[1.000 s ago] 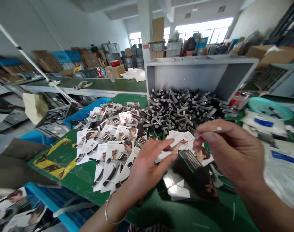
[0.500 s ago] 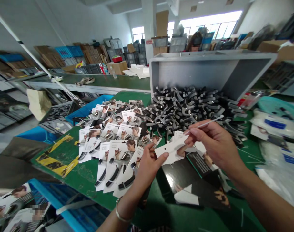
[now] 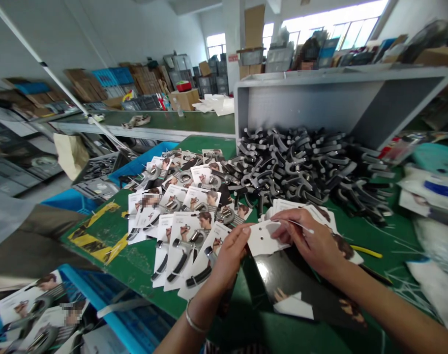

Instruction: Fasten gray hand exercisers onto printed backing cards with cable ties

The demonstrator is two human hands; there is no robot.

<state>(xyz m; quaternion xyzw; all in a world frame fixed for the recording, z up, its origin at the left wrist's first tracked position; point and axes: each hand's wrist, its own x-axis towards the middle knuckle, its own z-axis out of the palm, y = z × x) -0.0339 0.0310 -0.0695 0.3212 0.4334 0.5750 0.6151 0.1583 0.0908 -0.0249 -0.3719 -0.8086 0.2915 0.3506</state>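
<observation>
My left hand [image 3: 233,250] pinches the left edge of a white card [image 3: 259,238] with small holes in it. Over the card's right part is my right hand [image 3: 312,243], its fingers closed around a thin white tie [image 3: 301,227] whose end sticks out to the right. Beneath them lies a dark printed card [image 3: 305,287]. Behind my right hand is a stack of white cards [image 3: 279,205]. Left of my left hand, several cards bear hand grips [image 3: 199,237]. A heap of loose grey-and-black hand grips [image 3: 301,162] lies beyond both hands.
A tipped grey bin [image 3: 305,105] stands behind the heap. Yellow-handled pliers [image 3: 367,251] and plastic bags [image 3: 433,187] lie at right. Blue crates [image 3: 94,300] with carded grips stand at lower left. A person's head shows behind the bin.
My right hand has come down onto the card, and the tie now points right from its fingers. More of the stack and the yellow-handled pliers show. The view has shifted slightly.
</observation>
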